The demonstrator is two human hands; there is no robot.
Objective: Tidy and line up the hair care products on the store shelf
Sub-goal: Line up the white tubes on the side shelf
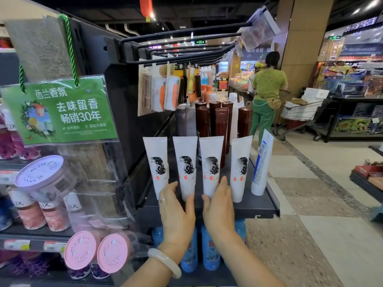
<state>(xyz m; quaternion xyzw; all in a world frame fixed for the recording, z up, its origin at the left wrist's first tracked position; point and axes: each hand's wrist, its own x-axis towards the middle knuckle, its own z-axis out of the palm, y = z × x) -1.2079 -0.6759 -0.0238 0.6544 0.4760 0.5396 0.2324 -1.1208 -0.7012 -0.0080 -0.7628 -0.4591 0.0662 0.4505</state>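
Several white tubes printed with a woman's head stand cap-down in a row along the front of a dark shelf (257,208). My left hand (176,210) has thumb and fingers around the base of the second tube (186,162), beside the leftmost tube (155,160). My right hand (219,206) cups the base of the third tube (212,162) the same way. A fourth tube (241,164) stands just right of my right hand. A fifth tube (261,162) at the right end is turned with its barcode side forward and leans. Dark brown bottles (219,125) stand behind.
Metal peg hooks (182,48) with hanging packets jut out above the shelf. A green sign (62,110) and pink-lidded jars (97,251) hang at the left. Blue bottles (207,249) fill the shelf below. A person in green (267,94) with a cart stands down the aisle.
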